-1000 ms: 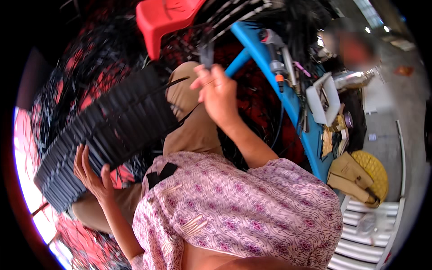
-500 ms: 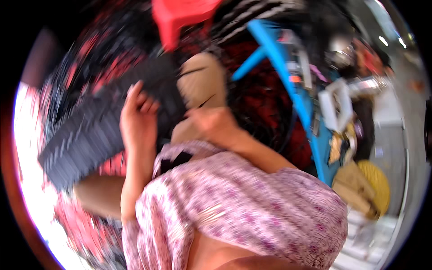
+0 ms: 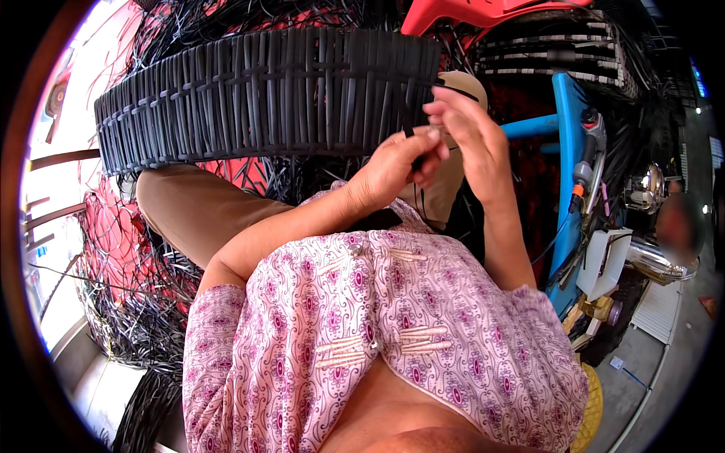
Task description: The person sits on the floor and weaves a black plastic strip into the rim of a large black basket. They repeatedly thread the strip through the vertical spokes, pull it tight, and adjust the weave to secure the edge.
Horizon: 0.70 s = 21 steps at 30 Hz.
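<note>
A long, slightly curved panel woven from black flat strips (image 3: 257, 94) lies across my knees, from far left to the middle. At its right end, my left hand (image 3: 400, 166) is closed, with thumb and fingers pinching a thin black strip (image 3: 420, 198) whose loose end hangs below. My right hand (image 3: 477, 143) is just right of it, fingers stretched out and partly apart, with nothing plainly gripped. Its fingertips are close to the left thumb and the panel's end; whether they touch the strip I cannot tell.
Loose black strips (image 3: 128, 317) tangle over red floor covering. A red plastic stool (image 3: 483, 13) stands at the far side. To the right, a blue bench (image 3: 568, 151) carries a power tool (image 3: 589, 143). Beyond it are a white container (image 3: 604, 260) and a shiny metal pot (image 3: 646, 189).
The view has turned, and the panel now appears farther right and more level. My hands, apart before, have come together near its right end, the left one now pinching a strip.
</note>
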### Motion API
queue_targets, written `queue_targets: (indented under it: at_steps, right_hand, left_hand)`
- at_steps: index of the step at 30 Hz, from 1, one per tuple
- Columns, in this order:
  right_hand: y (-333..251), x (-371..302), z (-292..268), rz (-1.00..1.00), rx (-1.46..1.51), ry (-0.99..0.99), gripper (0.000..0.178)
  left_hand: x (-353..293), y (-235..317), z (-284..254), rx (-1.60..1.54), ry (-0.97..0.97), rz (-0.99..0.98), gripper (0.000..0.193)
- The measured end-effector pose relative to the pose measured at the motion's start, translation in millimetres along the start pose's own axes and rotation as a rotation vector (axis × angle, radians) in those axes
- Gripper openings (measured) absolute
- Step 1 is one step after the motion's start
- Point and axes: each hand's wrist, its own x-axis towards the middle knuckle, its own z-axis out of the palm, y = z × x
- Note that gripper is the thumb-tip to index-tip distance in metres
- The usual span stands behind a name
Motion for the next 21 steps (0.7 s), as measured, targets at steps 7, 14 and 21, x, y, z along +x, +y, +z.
queue_targets:
  at_steps: [7,14,21]
  right_hand:
    - [-3.0,37.3,27.9,0.184,0.321,-0.257,0.027]
    - [14.9,28.7,8.6,0.227,0.308,-0.103,0.021]
    - [9.6,3.4,7.1,0.267,-0.016,-0.113,0.023]
  left_hand:
    - [-3.5,-5.0,-10.3,0.067,-0.122,-0.073,0.027]
    - [-18.5,39.7,-30.9,0.417,0.034,0.098,0.046]
    - [-6.6,105.7,-55.1,0.309,0.351,0.458,0.039]
